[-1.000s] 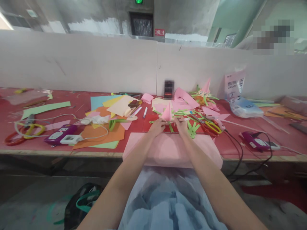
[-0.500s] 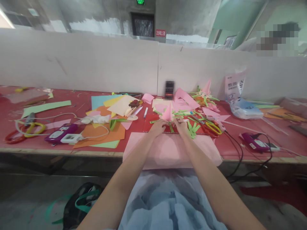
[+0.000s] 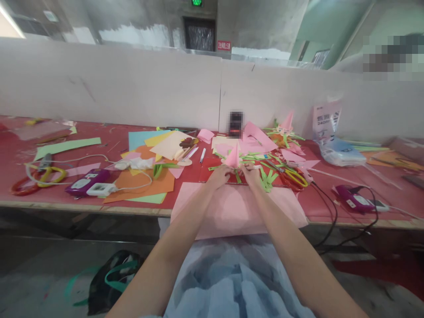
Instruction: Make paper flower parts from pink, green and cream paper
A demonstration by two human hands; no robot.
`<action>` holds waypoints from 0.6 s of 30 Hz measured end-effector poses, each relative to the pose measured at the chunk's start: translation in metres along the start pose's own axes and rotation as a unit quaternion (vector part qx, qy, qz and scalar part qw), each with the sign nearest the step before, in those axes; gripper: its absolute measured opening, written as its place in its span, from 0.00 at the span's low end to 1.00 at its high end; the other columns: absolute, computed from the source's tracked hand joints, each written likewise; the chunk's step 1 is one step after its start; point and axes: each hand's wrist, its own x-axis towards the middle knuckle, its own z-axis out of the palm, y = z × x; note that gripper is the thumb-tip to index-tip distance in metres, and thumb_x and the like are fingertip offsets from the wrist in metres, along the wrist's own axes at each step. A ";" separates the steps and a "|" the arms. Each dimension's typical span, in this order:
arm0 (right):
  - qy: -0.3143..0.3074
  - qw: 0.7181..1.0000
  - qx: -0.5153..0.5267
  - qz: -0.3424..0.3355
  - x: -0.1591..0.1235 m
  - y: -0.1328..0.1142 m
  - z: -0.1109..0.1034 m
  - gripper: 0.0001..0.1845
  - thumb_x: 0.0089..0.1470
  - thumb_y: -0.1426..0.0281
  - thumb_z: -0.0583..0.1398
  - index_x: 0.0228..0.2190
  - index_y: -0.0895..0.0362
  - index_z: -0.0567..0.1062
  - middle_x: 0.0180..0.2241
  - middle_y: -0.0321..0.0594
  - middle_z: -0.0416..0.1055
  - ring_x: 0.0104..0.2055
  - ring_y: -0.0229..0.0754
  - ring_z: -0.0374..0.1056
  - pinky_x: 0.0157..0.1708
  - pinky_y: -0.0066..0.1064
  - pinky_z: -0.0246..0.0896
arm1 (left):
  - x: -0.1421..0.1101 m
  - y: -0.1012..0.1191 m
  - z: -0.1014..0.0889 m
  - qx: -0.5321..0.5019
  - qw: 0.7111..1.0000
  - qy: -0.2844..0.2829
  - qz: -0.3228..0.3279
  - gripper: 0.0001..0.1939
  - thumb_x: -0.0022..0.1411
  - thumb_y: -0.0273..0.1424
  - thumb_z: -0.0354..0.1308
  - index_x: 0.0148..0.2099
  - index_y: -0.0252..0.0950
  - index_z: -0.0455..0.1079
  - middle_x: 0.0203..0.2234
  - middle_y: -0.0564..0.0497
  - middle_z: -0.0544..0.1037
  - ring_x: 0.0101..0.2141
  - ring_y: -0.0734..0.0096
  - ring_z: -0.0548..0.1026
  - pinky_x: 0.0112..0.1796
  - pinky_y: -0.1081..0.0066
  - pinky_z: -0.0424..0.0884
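A paper craft with a pink cone [image 3: 233, 156] and green paper strips [image 3: 238, 177] stands between my hands on a red mat [image 3: 206, 172]. From its left side, my left hand [image 3: 220, 176] grips the lower part with bent fingers. My right hand [image 3: 250, 174] is closed at the right side of the same base, fingertips near the green strips. The exact hold of the fingertips is too small to make out. Loose green strips [image 3: 268, 179] lie just right of my right hand, and yellow-handled scissors [image 3: 296, 177] rest beyond them.
A similar finished-looking paper craft [image 3: 286, 126] stands behind on the right. Pink paper [image 3: 232, 212] hangs over the table's front edge. Coloured sheets [image 3: 142, 183], a marker [image 3: 202, 155], more scissors [image 3: 46, 174], purple devices [image 3: 88, 182] with cables and a plastic bag [image 3: 341, 150] lie around.
The view has shifted slightly, so the scene sits a little further right. Both hands stay at the paper craft with hardly any visible movement.
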 end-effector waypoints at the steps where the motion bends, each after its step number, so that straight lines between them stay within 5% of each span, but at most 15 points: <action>1: 0.003 1.000 -0.004 0.001 0.000 0.000 0.000 0.09 0.49 0.65 0.56 0.21 0.54 0.63 0.14 0.30 0.64 0.20 0.38 0.62 0.27 0.32 0.57 | 0.000 0.000 0.000 -0.001 1.000 0.002 0.002 0.20 0.48 0.14 0.48 0.38 0.35 0.75 0.42 0.50 0.78 0.47 0.69 0.71 0.54 0.65 0.63; 18: 0.022 0.999 -0.045 0.017 -0.001 0.002 -0.004 0.14 0.51 0.68 0.54 0.17 0.53 0.58 0.12 0.30 0.62 0.17 0.37 0.59 0.25 0.31 0.54 | 0.002 -0.007 0.006 -0.009 1.000 0.012 0.005 0.21 0.48 0.13 0.47 0.36 0.36 0.75 0.43 0.52 0.77 0.48 0.70 0.71 0.55 0.65 0.62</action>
